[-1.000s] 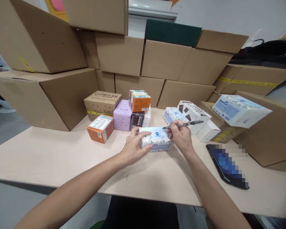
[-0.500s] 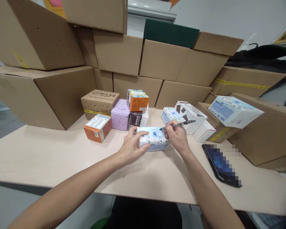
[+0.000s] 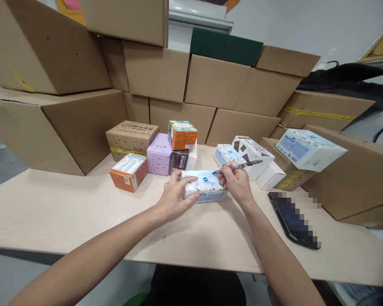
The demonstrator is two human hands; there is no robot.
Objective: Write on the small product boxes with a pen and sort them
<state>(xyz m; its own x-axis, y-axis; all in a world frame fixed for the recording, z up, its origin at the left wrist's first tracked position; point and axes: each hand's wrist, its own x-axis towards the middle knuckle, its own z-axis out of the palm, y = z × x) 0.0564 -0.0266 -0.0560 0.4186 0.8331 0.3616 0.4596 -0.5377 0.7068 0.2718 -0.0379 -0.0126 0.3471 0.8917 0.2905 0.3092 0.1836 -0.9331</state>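
A white and pale-blue pack of tissues (image 3: 207,185) lies on the table in front of me. My left hand (image 3: 174,195) grips its left end, with the thumb along the near side and fingers over the top. In my right hand (image 3: 238,182) is a dark pen (image 3: 250,164), pinched between thumb and fingers. Its tip points left and meets, or hovers just over, the far part of the pack's top; I cannot tell which. The lower fingers of that hand rest by the pack's right end.
Behind the pack stand a purple box (image 3: 158,155), an orange box (image 3: 129,172) and another orange box (image 3: 183,136) on a dark one. To the right are a second tissue pack (image 3: 226,154), a third (image 3: 309,148) on a carton, and a black handheld device (image 3: 290,221). Large cardboard boxes (image 3: 217,80) wall the back.
The view has shifted slightly, so everything sits a little further left. Both hands keep their holds, and the pen has barely moved over the pack. The device's screen looks darker.
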